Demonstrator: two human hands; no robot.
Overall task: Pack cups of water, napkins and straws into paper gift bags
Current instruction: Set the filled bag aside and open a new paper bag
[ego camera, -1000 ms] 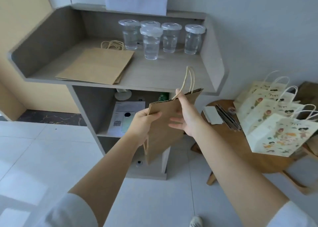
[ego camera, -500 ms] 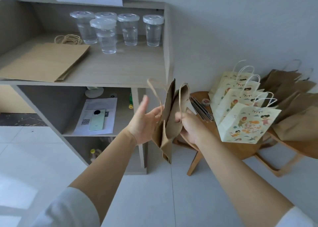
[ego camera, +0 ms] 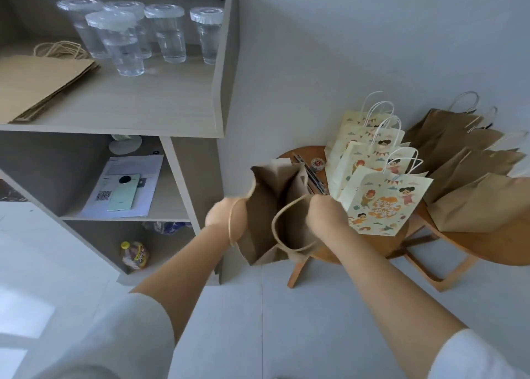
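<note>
A brown paper bag (ego camera: 266,206) hangs in the air between my hands, its mouth spread apart. My left hand (ego camera: 226,216) grips the bag's left rim, and one rope handle loops over that wrist. My right hand (ego camera: 325,213) grips the right rim, the other handle drooping below it. Several lidded cups of water (ego camera: 169,34) stand on the grey shelf (ego camera: 137,103) at upper left. Dark straws (ego camera: 314,177) lie on the round wooden table (ego camera: 381,245) just behind the bag. No napkins show.
A stack of flat brown bags (ego camera: 37,83) lies on the shelf's left. Several printed gift bags (ego camera: 381,203) stand on the round table, and brown bags (ego camera: 470,183) lean on a second wooden table (ego camera: 493,249) at right. A phone on paper (ego camera: 123,192) sits on a lower shelf.
Both hands have pulled the bag's two sides apart, so its mouth now gapes wide. The bag has moved right and down, toward the round table. The view has swung right.
</note>
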